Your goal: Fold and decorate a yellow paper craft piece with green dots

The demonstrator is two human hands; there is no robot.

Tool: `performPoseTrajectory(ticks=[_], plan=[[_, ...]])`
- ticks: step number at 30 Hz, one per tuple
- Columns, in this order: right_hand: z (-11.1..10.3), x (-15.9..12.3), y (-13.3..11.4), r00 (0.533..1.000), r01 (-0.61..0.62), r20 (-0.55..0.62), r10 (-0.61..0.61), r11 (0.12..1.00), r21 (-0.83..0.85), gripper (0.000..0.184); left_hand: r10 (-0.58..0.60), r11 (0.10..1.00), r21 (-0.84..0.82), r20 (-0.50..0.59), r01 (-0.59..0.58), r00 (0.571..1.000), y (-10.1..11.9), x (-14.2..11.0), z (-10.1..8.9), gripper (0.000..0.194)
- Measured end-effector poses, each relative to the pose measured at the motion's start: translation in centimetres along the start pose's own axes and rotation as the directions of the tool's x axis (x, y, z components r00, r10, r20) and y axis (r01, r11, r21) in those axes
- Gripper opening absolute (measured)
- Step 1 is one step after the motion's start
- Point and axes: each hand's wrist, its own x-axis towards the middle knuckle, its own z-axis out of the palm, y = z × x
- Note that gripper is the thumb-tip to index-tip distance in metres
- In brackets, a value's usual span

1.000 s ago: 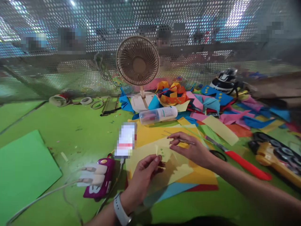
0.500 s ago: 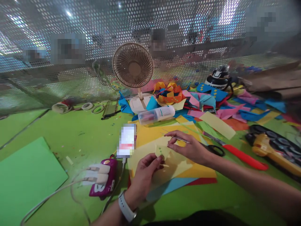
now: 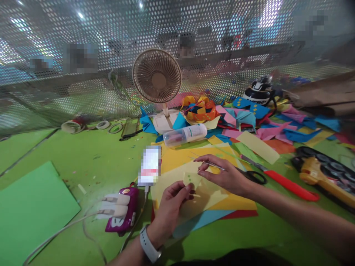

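Observation:
My left hand (image 3: 173, 203), with a pale watch strap (image 3: 149, 245) on its wrist, pinches a small pale yellow paper piece (image 3: 195, 179) between thumb and fingers. Little green marks show on that piece near the thumb. Just right of it, my right hand (image 3: 226, 175) holds slim silver tweezers (image 3: 213, 164) across its fingers, apart from the paper. Their fine tips are hard to make out. Beneath both hands lies a stack of coloured sheets, with a pale yellow sheet (image 3: 169, 173) over an orange-yellow sheet (image 3: 177, 153) and a blue sheet (image 3: 205, 221).
Left of the stack lie a lit phone (image 3: 149, 166) on a cable and a purple power bank (image 3: 130, 210). Red-handled scissors (image 3: 291, 184) are at right. A clear bottle (image 3: 185, 135), a fan (image 3: 157, 77) and heaped folded papers (image 3: 246, 118) stand behind, before a perforated screen.
Both hands keep nearly the same pose, with the paper piece and tweezers still held. Fewer green marks show on the piece. The view has shifted very slightly.

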Motion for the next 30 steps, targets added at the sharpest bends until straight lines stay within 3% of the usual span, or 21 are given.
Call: performPoseTrajectory(ticks=[10, 16, 20, 26, 30], plan=[[0.1, 0.01, 0.13, 0.999, 0.041, 0.004, -0.042, 0.999, 0.024, 0.032, 0.002, 1.0, 0.008, 0.001, -0.002, 1.0, -0.23, -0.15, -0.32, 0.013], [0.24, 0.01, 0.24, 1.0, 0.004, -0.014, -0.004, 0.999, 0.047, 0.025, 0.007, 0.999, 0.049, -0.009, -0.006, 1.0, -0.48, 0.21, -0.38, 0.015], [0.47, 0.02, -0.1, 0.999, 0.03, 0.02, -0.029, 0.998, -0.053, 0.042, 0.025, 0.998, 0.062, 0.012, -0.026, 1.0, -0.65, 0.22, -0.51, 0.014], [0.87, -0.1, 0.16, 0.984, 0.165, -0.049, -0.172, 0.978, -0.127, 0.017, 0.025, 0.996, 0.086, 0.017, -0.026, 1.0, -0.82, 0.18, -0.68, 0.014], [0.53, 0.0, 0.38, 0.98, 0.13, -0.152, -0.132, 0.991, -0.025, 0.014, 0.023, 0.994, 0.102, 0.007, -0.024, 1.0, -0.72, 0.15, -0.57, 0.015]])
